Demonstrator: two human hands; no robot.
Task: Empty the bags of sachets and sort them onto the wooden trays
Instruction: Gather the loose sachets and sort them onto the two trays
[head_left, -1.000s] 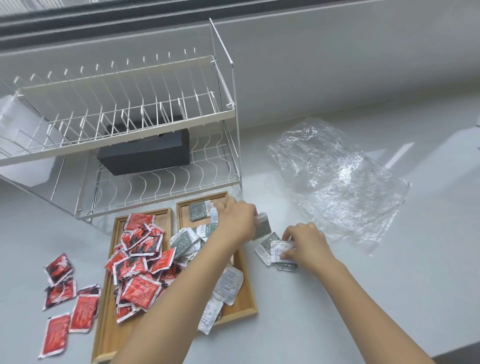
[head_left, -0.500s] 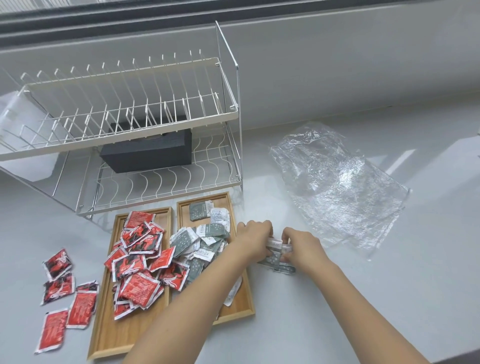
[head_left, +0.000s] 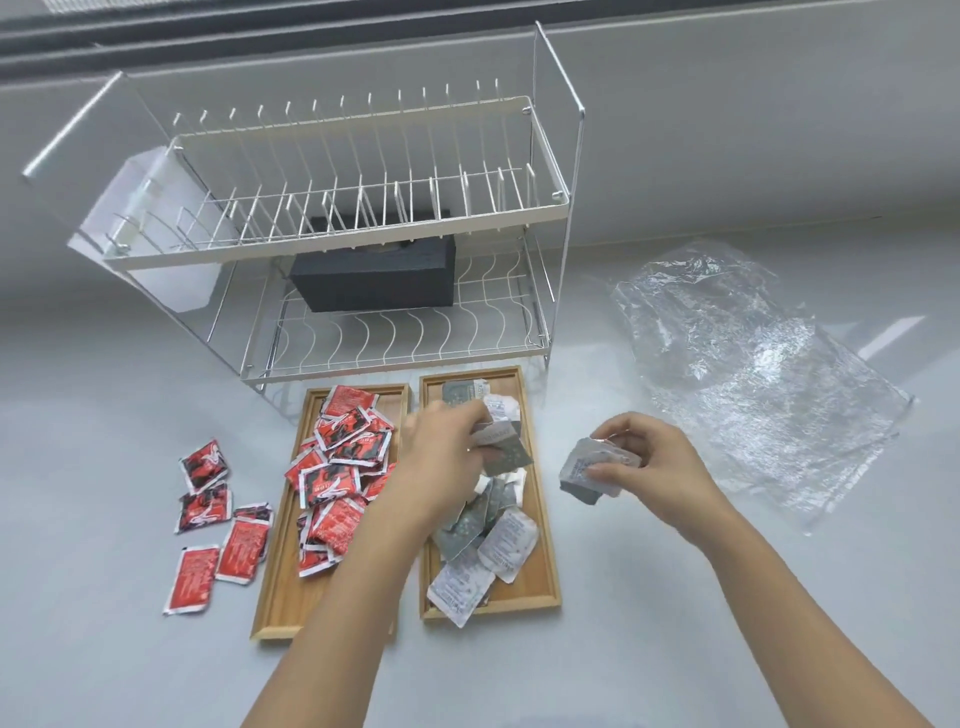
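Two wooden trays lie side by side in front of me. The left tray (head_left: 275, 597) holds a heap of red sachets (head_left: 337, 467). On the right tray (head_left: 545, 571) lie grey-green and white sachets (head_left: 498, 540). My left hand (head_left: 441, 457) hovers over the right tray, shut on a grey-green sachet (head_left: 501, 441). Just right of that tray, my right hand (head_left: 644, 462) grips a small stack of grey sachets (head_left: 589, 470) above the counter. Several red sachets (head_left: 218, 519) lie loose on the counter left of the trays.
A white two-tier wire dish rack (head_left: 363, 234) stands behind the trays with a dark box (head_left: 374, 280) on its lower shelf. Empty clear plastic bags (head_left: 743, 374) lie crumpled at the right. The counter is pale grey, with a wall behind.
My left hand moved left from the counter to above the right tray, carrying a sachet. My right hand lifted the remaining grey sachets off the counter. The view tilted closer.
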